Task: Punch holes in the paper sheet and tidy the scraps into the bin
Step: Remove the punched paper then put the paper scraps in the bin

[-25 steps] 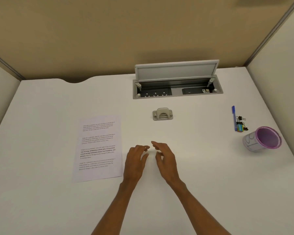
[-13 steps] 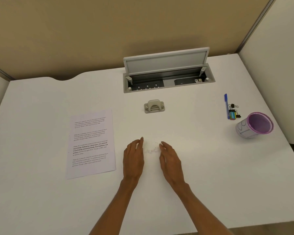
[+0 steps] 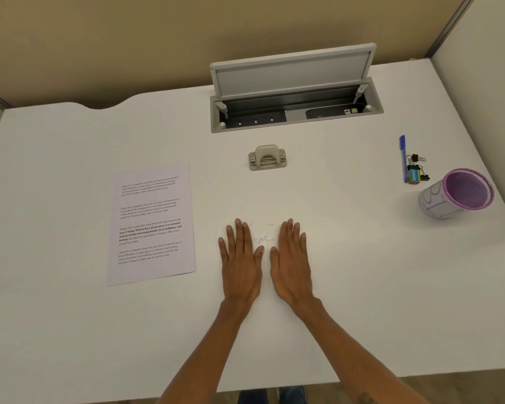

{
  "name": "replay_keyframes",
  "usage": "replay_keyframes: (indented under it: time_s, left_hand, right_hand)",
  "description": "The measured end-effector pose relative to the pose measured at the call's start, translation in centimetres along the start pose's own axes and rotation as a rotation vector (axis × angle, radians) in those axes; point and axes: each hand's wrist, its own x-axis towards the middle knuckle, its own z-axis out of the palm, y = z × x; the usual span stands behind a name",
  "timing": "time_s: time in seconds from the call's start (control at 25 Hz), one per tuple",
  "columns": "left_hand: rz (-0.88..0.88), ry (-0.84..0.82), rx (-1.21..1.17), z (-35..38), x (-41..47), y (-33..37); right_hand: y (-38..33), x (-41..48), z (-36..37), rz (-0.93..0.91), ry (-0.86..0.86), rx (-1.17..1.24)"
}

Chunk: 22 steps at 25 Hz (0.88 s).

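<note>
Head view: two hands lie on the white desk (image 3: 70,330). The left hand (image 3: 241,263) and the right hand (image 3: 290,263) are both spread flat, palms down, fingers straight and close together, holding nothing. Their thumbs point at each other and stay just apart.

Between the fingers lies one loose scatter of tiny white paper scraps (image 3: 263,238), too small to count.

One paper sheet (image 3: 152,223) lies flat at 9 o'clock from the hands, near the left hand and not touching it. Its long axis runs about 12 to 6, top edge toward 12, and its text lines rise slightly to the right. It carries four blocks of print. The third reads partly in bold: "Defined by a slower pace, it is centered around strong community bonds, local traditions, and primary". The rest is too fine to read surely.

One grey hole punch (image 3: 267,158) sits at 12 o'clock, well apart, with its long axis 9 to 3.

One purple-rimmed bin (image 3: 455,193) stands at 2 o'clock. Just beyond it lie one blue pen (image 3: 403,158), pointing 12 to 6, and at least two black binder clips (image 3: 417,164).

One open cable hatch (image 3: 295,112) sits at 12, past the punch.
</note>
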Motion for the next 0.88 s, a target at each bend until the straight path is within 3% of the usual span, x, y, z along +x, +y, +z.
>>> replay_keyframes:
  time_s: [0.2,0.36,0.48,0.64,0.76,0.88]
  left_hand:
    - [0.102,-0.004,-0.054,-0.3,-0.1,0.7]
    - [0.044,0.137,-0.117,-2.4,1.7,-2.5]
    - [-0.024,0.187,-0.160,-2.8,3.2,-3.0]
    - [-0.014,0.041,-0.239,-1.2,2.6,-0.4]
    - [0.120,-0.048,-0.355,-0.9,1.2,0.9]
    - [0.180,0.026,-0.361,-1.4,0.9,-0.7]
  right_hand:
    - [0.6,0.3,-1.2,-0.120,-0.078,0.333]
    - [3.3,2.7,-3.9,0.119,0.143,0.697]
    - [2.4,5.4,-4.1,0.288,0.163,1.044]
    - [-0.2,5.7,-2.4,0.240,0.092,1.086]
    - [-0.5,5.0,-2.1,0.185,0.028,1.116]
    - [1.3,5.5,-3.7,0.185,0.130,1.213]
